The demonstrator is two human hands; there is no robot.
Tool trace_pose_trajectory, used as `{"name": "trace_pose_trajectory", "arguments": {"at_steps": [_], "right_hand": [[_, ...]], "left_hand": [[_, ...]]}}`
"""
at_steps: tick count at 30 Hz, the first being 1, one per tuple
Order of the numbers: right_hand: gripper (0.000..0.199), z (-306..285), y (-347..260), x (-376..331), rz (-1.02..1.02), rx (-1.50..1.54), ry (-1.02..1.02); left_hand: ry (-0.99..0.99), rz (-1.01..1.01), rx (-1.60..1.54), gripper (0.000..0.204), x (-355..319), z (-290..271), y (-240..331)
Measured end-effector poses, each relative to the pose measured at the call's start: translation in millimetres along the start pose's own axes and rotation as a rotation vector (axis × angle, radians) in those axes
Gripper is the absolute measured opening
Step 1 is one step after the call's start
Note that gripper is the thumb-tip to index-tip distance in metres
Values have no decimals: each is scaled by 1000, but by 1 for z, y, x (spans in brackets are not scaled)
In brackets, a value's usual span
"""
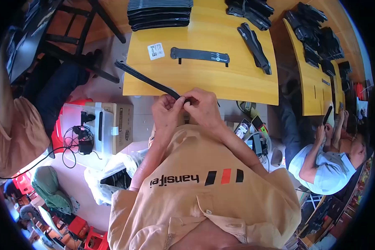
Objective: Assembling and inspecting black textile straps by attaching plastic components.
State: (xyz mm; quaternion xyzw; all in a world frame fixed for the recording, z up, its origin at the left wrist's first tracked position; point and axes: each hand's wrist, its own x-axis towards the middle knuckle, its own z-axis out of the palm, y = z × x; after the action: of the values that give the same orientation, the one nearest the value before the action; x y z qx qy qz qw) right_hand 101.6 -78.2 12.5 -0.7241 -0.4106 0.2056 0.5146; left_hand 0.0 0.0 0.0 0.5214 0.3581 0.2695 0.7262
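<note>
A long, narrow black strap (148, 80) runs from the near left edge of the table to my fingers, its far end resting over the tabletop's corner. My left hand (166, 114) pinches it near its close end. Beside it, my right hand (205, 111) has thumb and fingertips closed on that same end, which the fingers partly hide. Flat on the yellow table (196, 85) lies a dark grey band (200, 55) with rounded ends and two small black tabs along its near edge. A white printed label (156, 51) is left of it.
A stack of black bands (160, 16) stands at the table's far left; folded black straps (255, 49) lie at its right. Below the left side are a cardboard box (123, 127) and tangled black cables (81, 139). One person (327, 166) works at the right table, another (21, 129) sits left.
</note>
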Motion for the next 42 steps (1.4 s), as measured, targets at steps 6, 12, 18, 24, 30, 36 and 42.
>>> {"name": "trace_pose_trajectory", "arguments": {"at_steps": [6,12,18,24,30,36,42], "right_hand": [[15,4,3,9,-4,-16,12],[16,4,-1,7,-191,-119,47],[19,3,-1,5,-248,-106,54],[22,2,-4,3,-317,-212,28],[16,-3,0,7,-319,-280,-57],[16,-33,-7,16,-227,-141,-55],[21,-37,-7,10,-54,190,-213]], "left_hand": [[-19,44,40,9,6,-2,-1],[-28,-7,-82,8,4,-5,-1],[-41,-38,-96,9,5,-10,2],[-82,-32,-138,9,3,-10,-2],[-120,-75,-101,8,-1,-9,5],[-160,-196,-278,11,-3,-9,20],[-202,-209,-212,12,-2,-9,23]]}}
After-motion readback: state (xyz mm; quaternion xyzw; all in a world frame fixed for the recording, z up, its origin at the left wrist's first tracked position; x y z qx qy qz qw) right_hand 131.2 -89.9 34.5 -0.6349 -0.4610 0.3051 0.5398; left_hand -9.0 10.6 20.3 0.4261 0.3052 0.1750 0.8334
